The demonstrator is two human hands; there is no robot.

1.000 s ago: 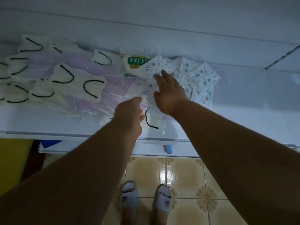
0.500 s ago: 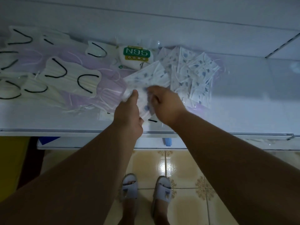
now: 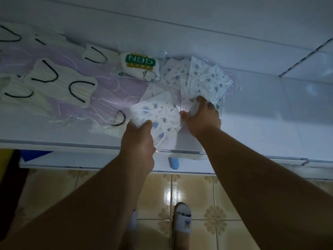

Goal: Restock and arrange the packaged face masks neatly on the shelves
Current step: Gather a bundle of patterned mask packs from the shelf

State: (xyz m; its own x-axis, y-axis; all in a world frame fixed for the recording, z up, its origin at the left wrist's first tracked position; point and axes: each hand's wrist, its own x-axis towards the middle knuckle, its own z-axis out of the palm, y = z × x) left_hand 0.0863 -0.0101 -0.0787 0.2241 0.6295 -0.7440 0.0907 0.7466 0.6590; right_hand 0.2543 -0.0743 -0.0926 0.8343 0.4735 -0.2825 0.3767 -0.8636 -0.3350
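Note:
A clear pack of white masks with blue prints lies near the front edge of the white shelf. My left hand grips its near left corner, thumb on top. My right hand pinches its right end, fingers curled over the plastic. Behind my right hand, more blue-print mask packs are fanned out. A white pack labelled N95 sits at the back. Lilac mask packs and white masks with black ear loops cover the shelf's left part.
A white wall backs the shelf. A lower shelf edge with a small blue tag shows beneath. Below are beige patterned floor tiles and my slippered feet.
My right hand came back from reaching over the printed packs and took hold of one pack. Both hands now hold it, spread wider and shifted slightly right.

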